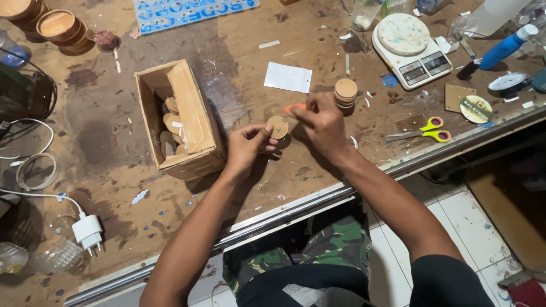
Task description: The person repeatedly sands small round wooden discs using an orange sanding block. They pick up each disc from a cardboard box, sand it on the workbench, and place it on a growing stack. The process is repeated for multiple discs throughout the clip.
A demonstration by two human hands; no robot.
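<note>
A small round disc of pale wood (pixel 278 126) sat pinched at its left edge between the fingers of the left hand (pixel 245 146), held just above the stained brown wooden desk (pixel 114 142). The right hand (pixel 321 122) closed on a thin orange tool (pixel 294 107), its tip touching the disc's far right edge. A stack of similar wooden discs (pixel 346 92) stood just right of the hands, an open cardboard box (pixel 193 116) to their left.
</note>
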